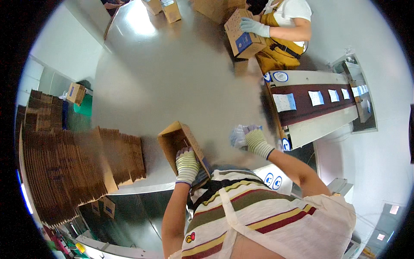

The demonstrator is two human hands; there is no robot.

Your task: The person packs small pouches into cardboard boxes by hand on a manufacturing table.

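Left hand (pixel 187 165) reaches inside one open carton (pixel 196 147) near the edge of the counter (pixel 168 82), its grip hidden, so I cannot tell it; right hand (pixel 255 141) clasps one blurred pale-blue packet (pixel 236 137). Filling the carton seems in hand, the next move calling for the packet at its mouth. Four other packets (pixel 284 102) lie spaced on the belt (pixel 302 101), more bunched beyond.

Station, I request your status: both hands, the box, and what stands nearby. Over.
Left hand inside open cardboard box. Right hand holding blue-and-white packet, apart from box. Flattened cardboard stack left; conveyor carrying packets right.
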